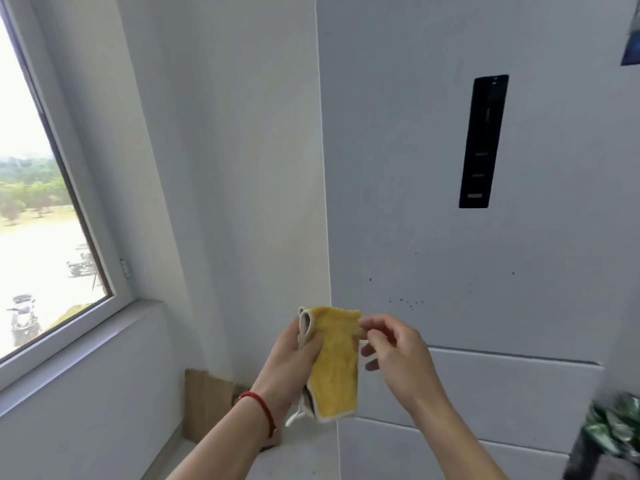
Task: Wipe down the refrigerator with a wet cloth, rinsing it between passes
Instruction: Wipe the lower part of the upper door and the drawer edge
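Here, both hands' grip [349, 336] on cloth [336, 365].

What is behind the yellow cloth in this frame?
Behind the yellow cloth is the left hand, gripping it; its palm and fingers are mostly covered. Beyond stand the refrigerator door edge and wall. The right hand pinches the cloth's top corner.

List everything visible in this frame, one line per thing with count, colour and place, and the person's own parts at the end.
refrigerator: one, pale grey, right half
display panel: one, black, upper fridge door
dark specks: several, fridge door above the hands
cloth: one, yellow with white edging, held in front of the fridge
window: one, white frame, left
cardboard piece: one, brown, leaning on the wall, low centre
bracelet: one, red, left wrist
left hand: grips the cloth
right hand: pinches the cloth's top corner
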